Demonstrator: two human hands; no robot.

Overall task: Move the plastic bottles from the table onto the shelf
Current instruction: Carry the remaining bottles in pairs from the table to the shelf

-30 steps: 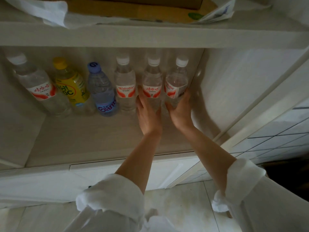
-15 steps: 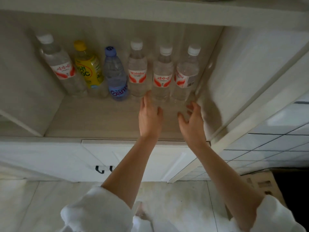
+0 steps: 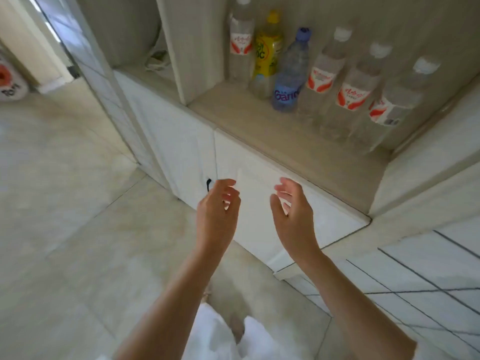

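Six bottles stand upright in a row on the shelf [image 3: 259,131], caps up, long axes vertical though they lean in the wide-angle view. From the left: a clear bottle [image 3: 241,45] with a red-and-white label, writing unreadable; a yellow bottle [image 3: 267,55] with a yellow cap, label showing "OC"; a blue bottle [image 3: 291,74] with a blue cap, label reading "Gan" before it is cut off. Then three more clear bottles with white caps and red-and-white labels, writing blurred: the fourth [image 3: 322,76], the fifth [image 3: 353,94], and the sixth [image 3: 389,110], just beside the shelf's right wall. The bottles stand close together, some touching or nearly so.

Both hands are well apart from the bottles, below the shelf edge and in front of the white cabinet doors [image 3: 259,198]. Left hand [image 3: 217,211]: grip apart, fingers loosely curled, holding nothing. Right hand [image 3: 293,211]: grip apart, fingers spread, holding nothing. Palms face each other. A dark handle [image 3: 208,184] shows on the door just beside the left fingers. White sleeves at the bottom. Pale tile floor [image 3: 65,203] to the left.
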